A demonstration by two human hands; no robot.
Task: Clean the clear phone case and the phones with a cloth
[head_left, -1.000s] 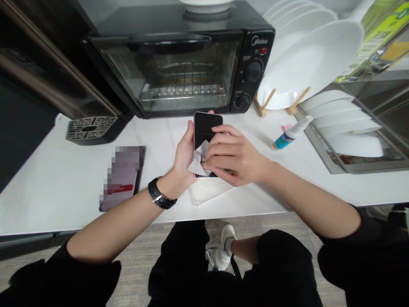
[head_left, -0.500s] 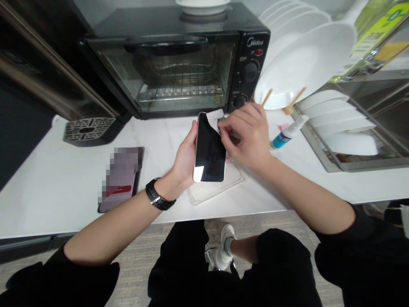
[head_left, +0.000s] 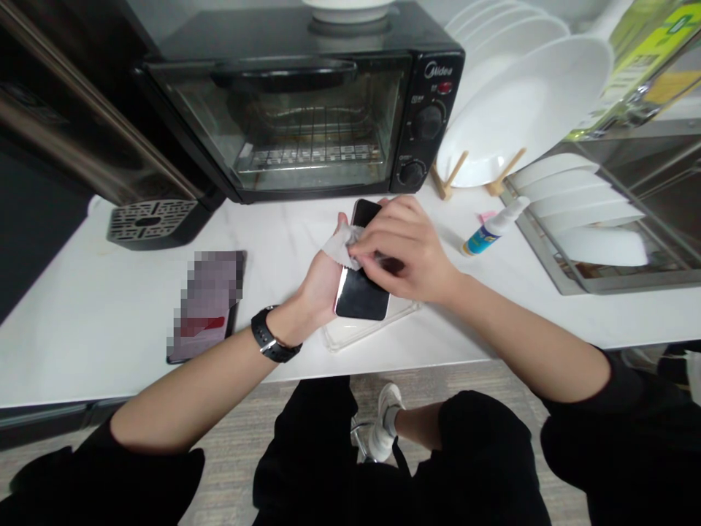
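A phone with a dark screen (head_left: 362, 295) rests face up in my left hand (head_left: 318, 289), which holds it from below and along its left edge. My right hand (head_left: 408, 248) pinches a crumpled light grey cloth (head_left: 344, 247) against the middle of the screen, and part of the cloth hangs over the phone's left edge. Beneath the phone, a clear case (head_left: 358, 337) lies on the white counter (head_left: 285, 241). To the right stands a small spray bottle with a blue label (head_left: 483, 238).
Another phone (head_left: 207, 303) lies on the counter at left, near a black machine's drip tray (head_left: 150, 223). A black toaster oven (head_left: 312, 131) stands behind my hands. Large white plates (head_left: 526, 109) stand in a wooden rack; white bowls (head_left: 596, 245) sit in a sink at right.
My right hand has moved left and down with the cloth, from the phone's top right to its middle. The phone has shifted slightly down and tilted.
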